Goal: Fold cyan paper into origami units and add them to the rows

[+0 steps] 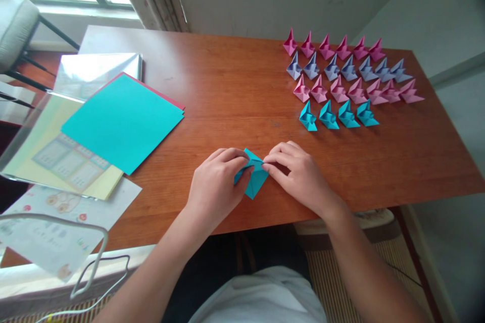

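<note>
A small turquoise sheet of origami paper [257,181], partly folded, lies near the front edge of the wooden table. My left hand [222,176] pinches its left side between thumb and fingers, covering part of it. At the paper's right corner, the thumb and fingertips of my right hand [297,171] are closed on the edge. Beyond my right hand stand several folded turquoise paper figures [329,115] in a row. Farther back are rows of folded figures in light pink [338,89], lilac [332,67] and dark pink [326,47].
On the left, a stack of turquoise paper [125,121] with a red sheet beneath it overlaps a clear plastic sleeve [26,136] holding yellow paper. A printed white sheet [91,212] lies in front. A chair [17,30] stands beyond the table by the window.
</note>
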Available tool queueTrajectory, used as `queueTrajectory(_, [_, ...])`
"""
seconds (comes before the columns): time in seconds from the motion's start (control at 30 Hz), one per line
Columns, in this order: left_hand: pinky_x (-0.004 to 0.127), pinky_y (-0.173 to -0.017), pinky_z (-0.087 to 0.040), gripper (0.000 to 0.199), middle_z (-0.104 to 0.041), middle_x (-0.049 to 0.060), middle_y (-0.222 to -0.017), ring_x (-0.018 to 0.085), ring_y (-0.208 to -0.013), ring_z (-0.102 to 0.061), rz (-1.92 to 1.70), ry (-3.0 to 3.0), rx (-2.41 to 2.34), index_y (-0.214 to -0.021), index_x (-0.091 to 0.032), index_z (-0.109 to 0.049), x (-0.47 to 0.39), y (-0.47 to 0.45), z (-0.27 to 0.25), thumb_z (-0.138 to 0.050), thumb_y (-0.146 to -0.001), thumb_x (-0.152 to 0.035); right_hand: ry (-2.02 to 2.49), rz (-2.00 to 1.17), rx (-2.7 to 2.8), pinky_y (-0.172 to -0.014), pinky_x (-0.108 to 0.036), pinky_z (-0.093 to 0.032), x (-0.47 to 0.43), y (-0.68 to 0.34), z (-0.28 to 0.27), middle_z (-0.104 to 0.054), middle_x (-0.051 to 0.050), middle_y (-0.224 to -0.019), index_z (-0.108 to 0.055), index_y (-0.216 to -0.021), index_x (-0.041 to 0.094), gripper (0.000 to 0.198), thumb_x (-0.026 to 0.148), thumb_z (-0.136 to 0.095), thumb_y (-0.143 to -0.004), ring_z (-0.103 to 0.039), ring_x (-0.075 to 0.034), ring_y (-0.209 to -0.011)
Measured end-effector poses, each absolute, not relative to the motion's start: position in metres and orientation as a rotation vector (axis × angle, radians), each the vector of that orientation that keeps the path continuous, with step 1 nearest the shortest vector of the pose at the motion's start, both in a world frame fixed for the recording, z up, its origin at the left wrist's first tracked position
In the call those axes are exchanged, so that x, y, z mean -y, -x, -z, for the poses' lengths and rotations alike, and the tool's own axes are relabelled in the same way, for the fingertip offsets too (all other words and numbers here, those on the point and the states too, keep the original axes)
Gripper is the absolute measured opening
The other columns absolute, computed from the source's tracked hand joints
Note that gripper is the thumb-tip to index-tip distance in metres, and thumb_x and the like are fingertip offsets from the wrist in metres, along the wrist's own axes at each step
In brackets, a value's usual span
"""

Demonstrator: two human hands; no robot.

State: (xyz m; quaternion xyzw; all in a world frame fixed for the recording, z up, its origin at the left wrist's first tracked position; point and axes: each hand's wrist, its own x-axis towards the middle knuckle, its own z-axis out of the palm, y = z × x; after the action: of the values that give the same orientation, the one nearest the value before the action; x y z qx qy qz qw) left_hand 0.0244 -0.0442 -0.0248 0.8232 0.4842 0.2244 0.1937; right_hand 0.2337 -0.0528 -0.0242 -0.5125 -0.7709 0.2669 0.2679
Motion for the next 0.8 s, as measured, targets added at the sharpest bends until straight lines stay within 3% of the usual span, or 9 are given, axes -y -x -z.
queueTrajectory(0.8, [0.037, -0.082, -0.052, 0.014, -0.067, 0.006, -0.1, 0.022, -0.091, -0.061, -0.602, -2.282, -1.456, -0.086, -0.02, -0.073, 0.058, 0.016, 0.022, -0.063, -0.095, -0.023, 1.545, -0.759, 2.017, -0.076, -0.031, -0.044, 0.052, -0.22, 0.025, -0.071, -0.001, -0.085, -0.068, -0.083, 0.02, 0.011, 0.018, -0.067, -0.094, -0.062, -0.018, -0.084])
